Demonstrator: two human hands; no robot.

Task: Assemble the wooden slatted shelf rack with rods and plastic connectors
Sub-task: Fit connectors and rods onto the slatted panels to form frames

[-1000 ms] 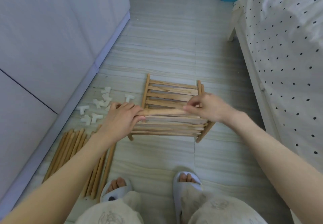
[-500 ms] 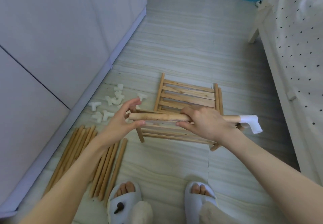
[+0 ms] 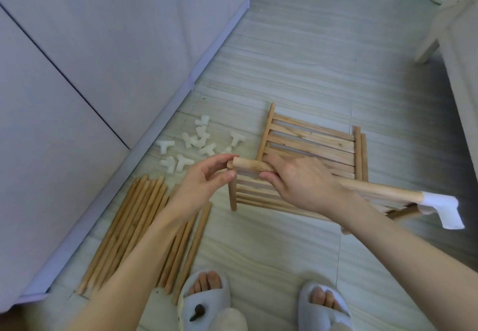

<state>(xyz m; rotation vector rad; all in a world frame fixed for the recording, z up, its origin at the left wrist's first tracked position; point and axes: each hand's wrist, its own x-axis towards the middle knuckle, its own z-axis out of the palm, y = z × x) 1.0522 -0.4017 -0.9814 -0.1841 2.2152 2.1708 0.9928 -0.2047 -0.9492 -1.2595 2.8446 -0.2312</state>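
Left of the slatted panel (image 3: 310, 147), the spare rods (image 3: 134, 227) are partly hidden by the left forearm. The left hand (image 3: 207, 180) pinches the held rod (image 3: 248, 166) at its end; the right hand (image 3: 300, 183) grips its middle above the panel. The white connector (image 3: 442, 208) caps its right end.

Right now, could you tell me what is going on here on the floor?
A person is assembling a rack. Their right hand grips a round wooden rod with a white plastic connector on its far end; the left hand pinches its bare end. The wooden slatted shelf panel, loose white connectors and spare wooden rods lie below.
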